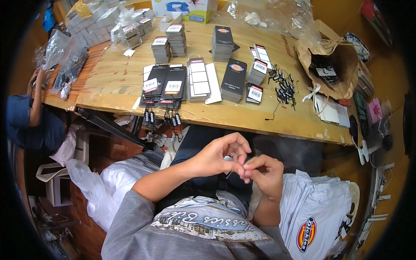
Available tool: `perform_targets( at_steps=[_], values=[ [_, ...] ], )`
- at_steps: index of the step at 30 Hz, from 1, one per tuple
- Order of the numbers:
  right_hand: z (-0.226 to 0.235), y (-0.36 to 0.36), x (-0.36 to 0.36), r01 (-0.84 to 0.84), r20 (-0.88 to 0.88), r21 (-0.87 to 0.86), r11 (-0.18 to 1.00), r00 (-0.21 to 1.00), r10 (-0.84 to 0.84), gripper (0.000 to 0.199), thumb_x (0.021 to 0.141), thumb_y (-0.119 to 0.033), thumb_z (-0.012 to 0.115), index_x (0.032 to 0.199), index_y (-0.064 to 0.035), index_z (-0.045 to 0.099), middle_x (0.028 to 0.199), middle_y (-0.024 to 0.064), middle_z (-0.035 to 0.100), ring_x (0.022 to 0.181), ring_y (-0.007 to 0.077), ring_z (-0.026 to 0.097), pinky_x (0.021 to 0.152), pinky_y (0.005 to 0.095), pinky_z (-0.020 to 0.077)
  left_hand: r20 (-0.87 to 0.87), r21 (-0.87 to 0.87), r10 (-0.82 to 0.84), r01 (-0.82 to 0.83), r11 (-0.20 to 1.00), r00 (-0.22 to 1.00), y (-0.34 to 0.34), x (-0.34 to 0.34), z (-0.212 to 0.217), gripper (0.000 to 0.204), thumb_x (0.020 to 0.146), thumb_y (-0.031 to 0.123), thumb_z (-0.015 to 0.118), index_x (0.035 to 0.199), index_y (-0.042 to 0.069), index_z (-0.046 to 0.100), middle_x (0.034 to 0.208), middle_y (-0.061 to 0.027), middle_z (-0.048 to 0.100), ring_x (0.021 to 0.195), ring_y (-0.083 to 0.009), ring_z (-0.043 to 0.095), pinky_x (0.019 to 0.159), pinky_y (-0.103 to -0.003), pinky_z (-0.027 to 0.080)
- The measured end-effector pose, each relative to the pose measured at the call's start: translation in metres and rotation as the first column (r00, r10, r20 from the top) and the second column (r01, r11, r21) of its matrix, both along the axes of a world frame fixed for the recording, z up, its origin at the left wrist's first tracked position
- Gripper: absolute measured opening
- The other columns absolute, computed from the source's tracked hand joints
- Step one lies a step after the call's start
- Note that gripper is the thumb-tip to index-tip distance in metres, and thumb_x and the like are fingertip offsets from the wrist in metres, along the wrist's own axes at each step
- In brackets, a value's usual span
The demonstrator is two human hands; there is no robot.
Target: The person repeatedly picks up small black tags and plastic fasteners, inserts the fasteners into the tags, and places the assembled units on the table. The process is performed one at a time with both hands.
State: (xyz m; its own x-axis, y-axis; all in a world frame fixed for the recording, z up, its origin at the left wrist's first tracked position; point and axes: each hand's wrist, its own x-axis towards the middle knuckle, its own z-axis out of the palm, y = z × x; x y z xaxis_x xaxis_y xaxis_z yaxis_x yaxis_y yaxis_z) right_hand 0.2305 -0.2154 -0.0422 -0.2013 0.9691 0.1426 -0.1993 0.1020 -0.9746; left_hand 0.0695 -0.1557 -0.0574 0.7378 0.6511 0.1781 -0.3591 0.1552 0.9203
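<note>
My left hand (pixel 223 154) and my right hand (pixel 266 171) meet above my lap, in front of the table edge. Thumbs and fingertips are pinched together where the hands touch. A short, thin dark piece shows just below the left fingers, too small to name. Beyond them on the table, black hang tags (pixel 162 82) lie fanned, with black string loops (pixel 171 118) hanging over the edge. Beside these are a stack of white-panelled tags (pixel 198 80), a stack of black tags (pixel 233 80) and a loose pile of black strings (pixel 282 86).
Taller tag stacks (pixel 177 39) stand farther back, near white boxes (pixel 93 26) and plastic bags. An open brown paper bag (pixel 329 69) is at the right. Folded white shirts (pixel 316 212) lie beside me on the right, a plastic-wrapped bundle (pixel 117 182) on the left. Another person (pixel 32 112) sits far left.
</note>
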Motion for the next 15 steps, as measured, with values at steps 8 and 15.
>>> perform_targets(
  at_steps=[8,15],
  values=[
    [0.054,0.003,-0.003,-0.135,0.314,0.201,0.97,0.947,0.067,0.01,0.066,0.003,0.063,0.075,0.0032,0.059,0.065,0.0094,0.06,0.058,0.0127,0.058,0.051,0.0198,0.0429,0.011,-0.15,-0.683,0.676,0.721,0.73,0.013,-0.021,-0.015,0.051,0.076,0.025,0.06,0.113,-0.003,0.04,0.096,-0.0072,0.056,0.091,-0.0125,0.049,0.08,-0.025,0.037],
    [0.074,0.005,-0.024,-0.213,0.37,0.333,0.918,0.925,0.08,0.014,0.065,0.003,0.064,0.078,0.0018,0.059,0.071,0.0113,0.06,0.059,0.0186,0.059,0.051,0.0228,0.0442,-0.111,0.71,0.348,-0.17,0.683,0.931,0.003,-0.095,0.048,0.015,0.064,0.011,0.068,0.075,0.003,0.062,0.074,-0.0055,0.061,0.073,-0.0183,0.054,0.066,-0.027,0.041]
  ],
)
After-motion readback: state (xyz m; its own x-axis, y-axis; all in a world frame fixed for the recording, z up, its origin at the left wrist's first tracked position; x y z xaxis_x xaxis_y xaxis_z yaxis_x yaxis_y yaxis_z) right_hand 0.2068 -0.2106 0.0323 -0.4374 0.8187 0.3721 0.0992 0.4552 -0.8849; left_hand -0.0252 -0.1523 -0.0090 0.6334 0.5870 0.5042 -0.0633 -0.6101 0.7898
